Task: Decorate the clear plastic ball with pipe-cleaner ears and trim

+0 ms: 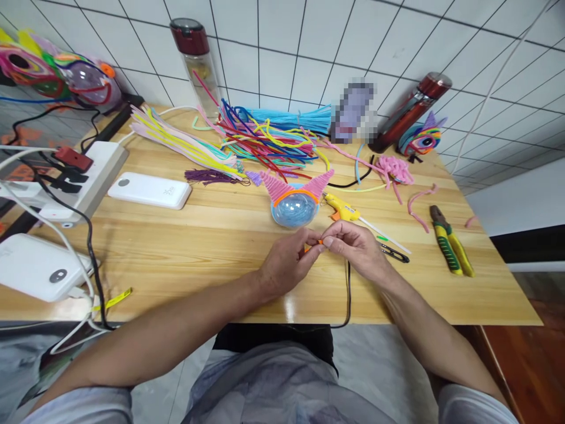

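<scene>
Over the front of the table, my left hand and my right hand meet with their fingertips pinched. Between them is a short bit of orange pipe cleaner, mostly hidden by the fingers. Just beyond the hands sits a clear ball lined with blue, with an orange band and two pink pointed ears made of pipe cleaner. A yellow glue gun with a white glue stick lies to its right, close to my right hand. A black cutter is partly behind that hand.
Bundles of coloured pipe cleaners lie at the back. Green-and-yellow pliers rest at right. A glass bottle, a red flask and a finished figure stand by the wall. Power banks and a power strip are at left.
</scene>
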`<state>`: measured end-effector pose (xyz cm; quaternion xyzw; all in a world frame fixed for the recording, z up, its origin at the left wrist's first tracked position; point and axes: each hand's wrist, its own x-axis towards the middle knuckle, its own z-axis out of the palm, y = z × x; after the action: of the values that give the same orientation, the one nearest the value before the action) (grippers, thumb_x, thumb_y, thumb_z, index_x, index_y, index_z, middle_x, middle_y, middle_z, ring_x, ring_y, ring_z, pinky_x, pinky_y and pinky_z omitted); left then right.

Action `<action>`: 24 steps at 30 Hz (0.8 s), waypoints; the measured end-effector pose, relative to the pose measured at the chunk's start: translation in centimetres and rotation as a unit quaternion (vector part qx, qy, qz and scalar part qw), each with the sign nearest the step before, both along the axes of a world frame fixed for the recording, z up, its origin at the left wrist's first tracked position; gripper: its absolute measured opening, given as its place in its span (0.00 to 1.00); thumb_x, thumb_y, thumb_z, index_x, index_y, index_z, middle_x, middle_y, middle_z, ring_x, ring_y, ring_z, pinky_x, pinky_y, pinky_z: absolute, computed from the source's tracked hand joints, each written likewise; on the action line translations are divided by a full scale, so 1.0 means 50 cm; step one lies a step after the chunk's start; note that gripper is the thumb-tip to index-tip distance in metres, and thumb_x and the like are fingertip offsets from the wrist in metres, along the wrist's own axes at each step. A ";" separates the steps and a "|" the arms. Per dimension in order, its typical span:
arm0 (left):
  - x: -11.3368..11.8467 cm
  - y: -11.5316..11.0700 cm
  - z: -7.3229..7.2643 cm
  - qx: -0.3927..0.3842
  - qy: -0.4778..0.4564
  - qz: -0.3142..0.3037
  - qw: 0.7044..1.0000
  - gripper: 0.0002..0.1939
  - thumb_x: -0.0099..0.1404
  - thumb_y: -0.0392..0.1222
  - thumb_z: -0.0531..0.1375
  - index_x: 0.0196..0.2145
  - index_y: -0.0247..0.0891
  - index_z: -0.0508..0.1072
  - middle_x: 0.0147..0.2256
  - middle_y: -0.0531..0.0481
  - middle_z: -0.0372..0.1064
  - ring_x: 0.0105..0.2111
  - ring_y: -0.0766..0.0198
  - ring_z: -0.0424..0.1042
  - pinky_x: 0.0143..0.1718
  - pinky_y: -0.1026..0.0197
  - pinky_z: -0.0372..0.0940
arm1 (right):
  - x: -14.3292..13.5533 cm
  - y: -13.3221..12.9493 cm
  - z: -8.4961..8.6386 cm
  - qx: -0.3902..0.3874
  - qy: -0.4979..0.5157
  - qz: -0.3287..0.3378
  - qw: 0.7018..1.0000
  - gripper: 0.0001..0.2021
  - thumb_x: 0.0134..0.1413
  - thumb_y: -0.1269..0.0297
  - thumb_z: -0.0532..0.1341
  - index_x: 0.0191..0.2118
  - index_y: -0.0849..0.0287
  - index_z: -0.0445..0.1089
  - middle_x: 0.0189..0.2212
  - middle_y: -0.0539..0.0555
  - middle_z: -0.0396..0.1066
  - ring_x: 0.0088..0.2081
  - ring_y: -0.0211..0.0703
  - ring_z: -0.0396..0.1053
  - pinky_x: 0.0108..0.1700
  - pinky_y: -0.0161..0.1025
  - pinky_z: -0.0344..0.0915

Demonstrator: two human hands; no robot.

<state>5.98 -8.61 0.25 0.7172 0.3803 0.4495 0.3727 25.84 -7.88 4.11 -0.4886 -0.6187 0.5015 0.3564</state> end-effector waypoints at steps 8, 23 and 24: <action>-0.004 0.000 0.010 -0.041 -0.011 -0.002 0.999 0.05 0.71 0.41 0.60 0.36 0.40 0.71 0.23 0.60 0.68 0.20 0.72 0.59 0.24 0.67 0.56 | 0.002 0.001 0.009 0.042 -0.048 -0.002 0.998 0.20 0.58 0.40 0.71 0.33 0.55 0.79 0.29 0.52 0.79 0.32 0.43 0.73 0.37 0.41 0.70; -0.015 0.001 0.050 0.034 -0.067 0.054 0.996 0.06 0.70 0.38 0.63 0.33 0.40 0.74 0.25 0.58 0.65 0.23 0.71 0.61 0.26 0.66 0.59 | 0.268 -0.036 0.010 0.172 -0.434 -0.156 0.871 0.14 0.63 0.53 0.64 0.46 0.55 0.79 0.44 0.60 0.81 0.47 0.58 0.78 0.54 0.56 0.73; -0.017 0.003 0.057 0.048 -0.075 0.063 0.994 0.06 0.70 0.38 0.63 0.33 0.40 0.75 0.25 0.57 0.66 0.23 0.71 0.61 0.27 0.66 0.60 | 0.272 -0.047 0.001 0.172 -0.450 -0.151 0.863 0.14 0.64 0.53 0.63 0.46 0.55 0.79 0.45 0.61 0.81 0.49 0.59 0.78 0.55 0.57 0.72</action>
<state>5.13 -8.47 3.11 0.6734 0.3737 0.5418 0.3366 39.46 -10.25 4.18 -0.6795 -0.7068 0.0528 0.1896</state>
